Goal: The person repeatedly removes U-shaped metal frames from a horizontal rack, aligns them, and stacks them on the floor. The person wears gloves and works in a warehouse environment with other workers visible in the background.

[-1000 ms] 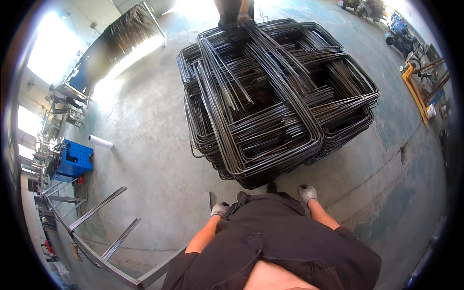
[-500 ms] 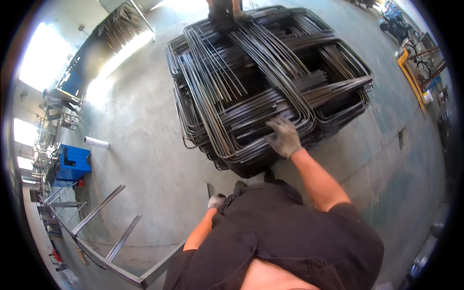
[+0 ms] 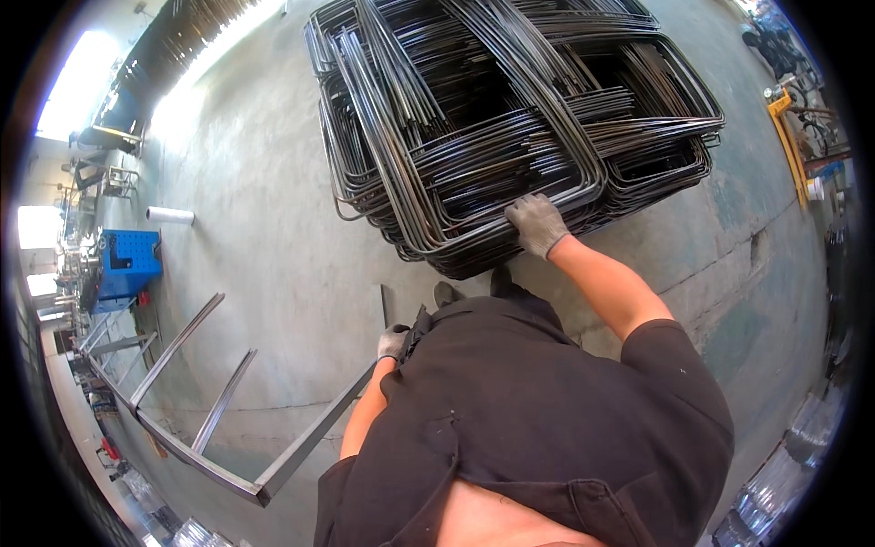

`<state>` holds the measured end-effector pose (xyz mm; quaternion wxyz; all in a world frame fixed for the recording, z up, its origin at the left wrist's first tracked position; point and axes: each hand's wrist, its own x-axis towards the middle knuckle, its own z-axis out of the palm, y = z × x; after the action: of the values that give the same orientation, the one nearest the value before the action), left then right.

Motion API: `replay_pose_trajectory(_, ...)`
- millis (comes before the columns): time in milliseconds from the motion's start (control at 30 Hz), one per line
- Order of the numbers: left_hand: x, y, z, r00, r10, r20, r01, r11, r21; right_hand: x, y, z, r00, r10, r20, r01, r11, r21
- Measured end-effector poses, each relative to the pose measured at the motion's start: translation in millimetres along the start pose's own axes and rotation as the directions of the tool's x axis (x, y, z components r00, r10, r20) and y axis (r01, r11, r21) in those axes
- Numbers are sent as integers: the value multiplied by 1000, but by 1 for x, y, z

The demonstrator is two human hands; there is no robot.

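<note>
I am gripping, with my grey-gloved right hand [image 3: 538, 224], the rounded near edge of a tall stack of dark bent steel rebar loops [image 3: 510, 118], fingers curled over the ribbed bars. The stack is sitting at twelve o'clock on the rough grey concrete floor [image 3: 264, 264], its bars running mostly from seven towards one o'clock. My gloved left hand [image 3: 393, 342] is resting at my hip; its grip I cannot tell. A grey steel ladder-like frame [image 3: 219, 401] is lying at eight o'clock, a blue metal cabinet [image 3: 128, 264] at nine.

Your gloved right hand [image 3: 538, 223] rests on the rebar stack [image 3: 510, 118] at twelve o'clock; your left hand [image 3: 393, 342] hangs at your hip.
</note>
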<state>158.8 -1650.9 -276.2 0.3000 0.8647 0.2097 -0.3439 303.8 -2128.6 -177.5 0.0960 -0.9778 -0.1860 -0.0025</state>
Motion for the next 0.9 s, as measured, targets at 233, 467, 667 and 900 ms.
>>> replay_pose_trajectory(233, 29, 46, -9, 988, 3, -157, -29, 985, -167, -18, -3, 10, 998, 32, -48, -33, 999, -20)
replay_pose_trajectory(467, 86, 197, -45, 988, 69, -136, -136, 801, -583, -19, -8, -26, 994, 86, 64, -96, 978, 182)
replay_pose_trajectory(667, 108, 216, -29, 949, 157, -273, -264, 869, -418, 0, 43, -36, 805, 458, -378, -407, 889, 210)
replay_pose_trajectory(900, 50, 273, -40, 965, 78, -252, -127, 974, -186, 10, 89, -59, 402, 913, -74, -915, 403, 7)
